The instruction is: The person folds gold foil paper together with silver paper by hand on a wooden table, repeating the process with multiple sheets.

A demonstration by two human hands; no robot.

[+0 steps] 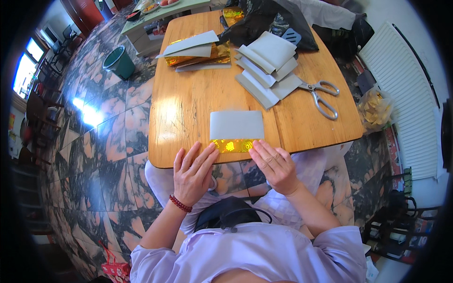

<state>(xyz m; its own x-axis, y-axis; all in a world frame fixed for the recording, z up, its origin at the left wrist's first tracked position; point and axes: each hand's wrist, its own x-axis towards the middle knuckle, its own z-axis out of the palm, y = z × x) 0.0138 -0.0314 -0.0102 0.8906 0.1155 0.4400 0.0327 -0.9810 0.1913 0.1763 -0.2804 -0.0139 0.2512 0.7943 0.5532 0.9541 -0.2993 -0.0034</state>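
A sheet of foil paper [236, 125] lies grey side up at the table's near edge. Its near border is folded over as a shiny gold patterned strip [231, 145]. The fingers of my left hand [194, 169] press flat on the strip's left end. On its right end rest the fingertips of my right hand [274, 164], held close together. Neither hand grips anything. Beyond the sheet, to the right, several folded grey sheets [270, 53] overlap in a pile. Metal scissors [320, 93] lie beside that pile, their blades partly hidden under paper.
Gold and grey foil sheets [198, 51] are stacked at the far left of the wooden table [187, 95]. A black plastic bag [262, 23] covers the far edge. A green bin [119, 63] stands on the floor at left. A clear bag of gold pieces [377, 106] hangs right.
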